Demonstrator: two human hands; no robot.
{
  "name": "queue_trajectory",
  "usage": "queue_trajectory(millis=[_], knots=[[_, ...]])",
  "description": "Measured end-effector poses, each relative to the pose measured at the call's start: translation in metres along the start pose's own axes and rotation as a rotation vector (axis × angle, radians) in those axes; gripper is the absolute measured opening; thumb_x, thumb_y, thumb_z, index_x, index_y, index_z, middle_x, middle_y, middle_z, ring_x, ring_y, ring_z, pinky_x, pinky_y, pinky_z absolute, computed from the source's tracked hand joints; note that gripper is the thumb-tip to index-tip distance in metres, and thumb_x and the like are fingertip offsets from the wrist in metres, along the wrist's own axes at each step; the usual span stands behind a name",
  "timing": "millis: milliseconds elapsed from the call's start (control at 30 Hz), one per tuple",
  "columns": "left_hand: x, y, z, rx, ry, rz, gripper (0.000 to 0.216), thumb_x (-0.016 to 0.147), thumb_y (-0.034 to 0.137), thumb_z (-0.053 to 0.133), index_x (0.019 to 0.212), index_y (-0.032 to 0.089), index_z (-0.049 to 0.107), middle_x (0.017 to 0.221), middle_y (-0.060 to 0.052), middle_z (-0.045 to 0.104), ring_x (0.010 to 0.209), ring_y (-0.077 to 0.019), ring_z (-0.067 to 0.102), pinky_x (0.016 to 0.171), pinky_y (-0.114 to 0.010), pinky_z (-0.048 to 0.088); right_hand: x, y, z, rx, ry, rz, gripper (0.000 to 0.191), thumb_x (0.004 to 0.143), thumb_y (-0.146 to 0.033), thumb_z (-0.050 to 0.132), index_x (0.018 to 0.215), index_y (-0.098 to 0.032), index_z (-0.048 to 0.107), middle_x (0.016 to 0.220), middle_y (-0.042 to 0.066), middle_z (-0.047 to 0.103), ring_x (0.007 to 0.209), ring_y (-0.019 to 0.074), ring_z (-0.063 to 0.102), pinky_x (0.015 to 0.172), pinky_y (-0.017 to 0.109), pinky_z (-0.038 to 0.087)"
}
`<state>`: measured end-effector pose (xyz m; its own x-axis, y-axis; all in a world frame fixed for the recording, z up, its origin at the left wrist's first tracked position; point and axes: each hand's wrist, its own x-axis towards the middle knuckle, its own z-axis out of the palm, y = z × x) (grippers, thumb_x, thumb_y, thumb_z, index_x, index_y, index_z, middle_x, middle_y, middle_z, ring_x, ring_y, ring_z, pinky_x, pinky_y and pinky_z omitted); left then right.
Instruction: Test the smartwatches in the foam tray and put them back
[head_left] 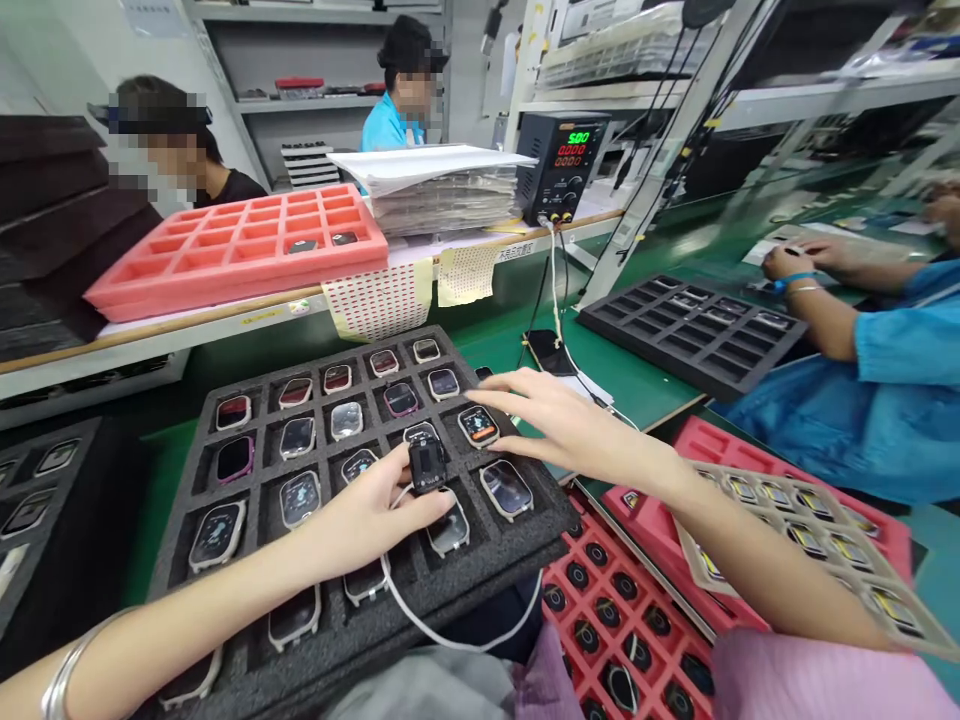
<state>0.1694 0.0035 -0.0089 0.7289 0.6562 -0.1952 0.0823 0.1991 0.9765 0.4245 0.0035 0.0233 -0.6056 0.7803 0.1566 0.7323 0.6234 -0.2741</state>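
Observation:
A black foam tray (247, 610) in front of me holds several square smartwatches in its compartments. My left hand (382, 500) grips a small black box-shaped device (427, 463) with a little dark screen, above the tray's middle. A white cable (420, 625) runs below that hand and loops over the tray's front edge. My right hand (551, 415) comes in from the right, fingers spread. Its thumb and fingertips are on either side of a smartwatch with a lit screen (478, 425); whether they touch it I cannot tell. Another smartwatch (507, 488) lies below, its screen dark.
A red foam tray (247, 250) sits on the shelf ahead, near a power supply (559, 165). Red trays (600, 610) with round black parts are low at right. Co-workers sit ahead; another person's hands (802, 255) are near a black tray (690, 325).

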Motion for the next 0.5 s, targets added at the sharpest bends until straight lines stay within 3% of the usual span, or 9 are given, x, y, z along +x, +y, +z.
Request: queue_trajectory(millis=[100, 200, 367, 500], knots=[[-0.002, -0.003, 0.001, 0.015, -0.009, -0.027, 0.029, 0.085, 0.026, 0.061, 0.112, 0.020, 0.050, 0.100, -0.002, 0.060, 0.078, -0.0113, 0.058, 0.077, -0.027, 0.046, -0.011, -0.021, -0.009, -0.039, -0.156, -0.069, 0.024, 0.091, -0.027, 0.058, 0.112, -0.017, 0.062, 0.103, 0.009, 0.060, 0.099, 0.0244, 0.054, 0.087, 0.038, 0.042], [-0.005, -0.003, 0.000, 0.000, -0.033, -0.057, 0.027, 0.084, 0.024, 0.063, 0.108, 0.019, 0.052, 0.092, 0.000, 0.059, 0.066, -0.0063, 0.050, 0.064, -0.020, 0.042, -0.016, -0.033, -0.011, -0.079, -0.260, -0.075, 0.028, 0.086, -0.027, 0.065, 0.111, -0.015, 0.062, 0.100, 0.008, 0.062, 0.097, 0.0239, 0.056, 0.084, 0.035, 0.044], [-0.007, 0.000, 0.002, -0.032, -0.081, -0.146, 0.029, 0.081, 0.023, 0.065, 0.105, 0.016, 0.051, 0.099, -0.004, 0.061, 0.050, -0.0020, 0.037, 0.042, -0.016, 0.028, -0.014, -0.032, -0.007, -0.178, -0.262, -0.091, 0.029, 0.081, -0.027, 0.071, 0.105, -0.013, 0.064, 0.096, 0.009, 0.064, 0.091, 0.0253, 0.058, 0.081, 0.038, 0.045], [-0.009, -0.001, 0.002, -0.069, -0.089, -0.132, 0.037, 0.077, 0.019, 0.067, 0.109, 0.016, 0.050, 0.104, -0.006, 0.062, 0.053, -0.0039, 0.041, 0.041, -0.016, 0.029, -0.015, -0.035, -0.009, -0.134, -0.117, -0.086, 0.035, 0.077, -0.030, 0.073, 0.106, -0.012, 0.065, 0.096, 0.010, 0.065, 0.090, 0.0255, 0.060, 0.081, 0.037, 0.046]])
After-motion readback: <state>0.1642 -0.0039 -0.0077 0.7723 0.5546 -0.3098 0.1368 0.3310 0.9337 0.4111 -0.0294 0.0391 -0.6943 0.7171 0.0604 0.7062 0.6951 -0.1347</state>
